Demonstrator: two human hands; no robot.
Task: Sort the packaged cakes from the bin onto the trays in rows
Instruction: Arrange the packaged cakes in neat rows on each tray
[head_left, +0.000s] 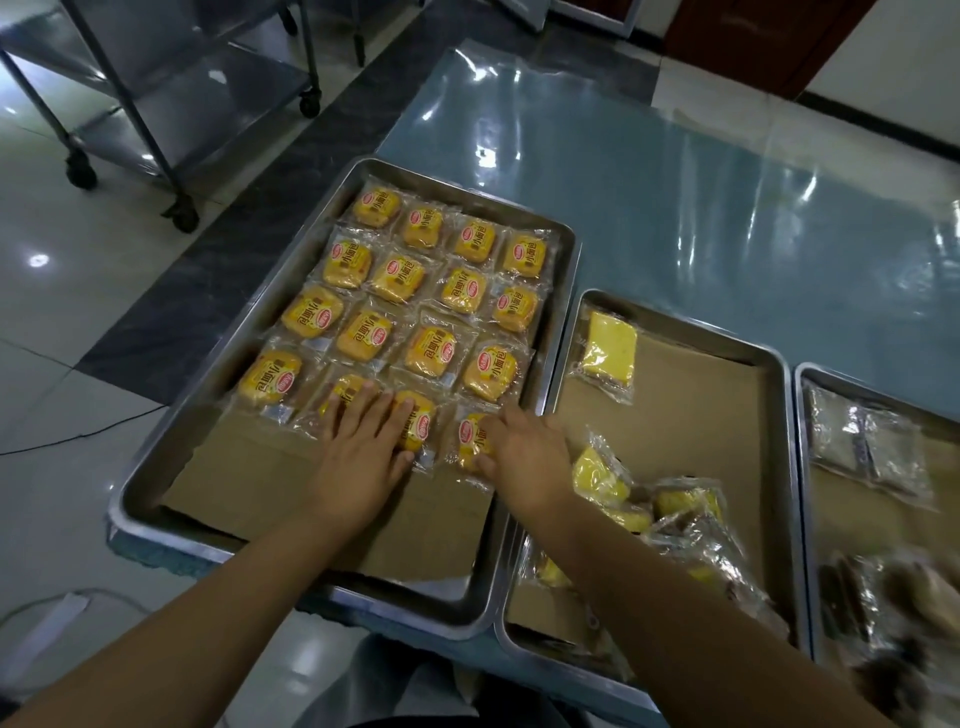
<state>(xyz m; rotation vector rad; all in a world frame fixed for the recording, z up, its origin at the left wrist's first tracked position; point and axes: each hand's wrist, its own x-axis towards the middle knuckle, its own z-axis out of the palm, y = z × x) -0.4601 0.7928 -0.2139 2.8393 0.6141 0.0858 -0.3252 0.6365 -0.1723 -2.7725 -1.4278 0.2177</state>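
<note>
Two bare forearms reached in from the bottom edge. The left hand (358, 441) lay flat, fingers spread, pressing two packaged cakes (415, 423) in the unfinished near row of the left tray (156, 499), covering much of them. The right hand (524, 449) rested on a third cake (470, 436) of that row; its fingers curled over the wrapper, grip hard to judge. Four full rows of four cakes (431, 291) sat beyond on the cardboard liner (260, 483). The middle tray (779, 467) held loose yellow packets (644, 512), partly hidden by the right arm, and one packet (609, 353) at its far end. The right tray (802, 415) was cut off, its contents blurred. Farther lay the film-covered tabletop (675, 171) and a wheeled rack (156, 88).
</note>
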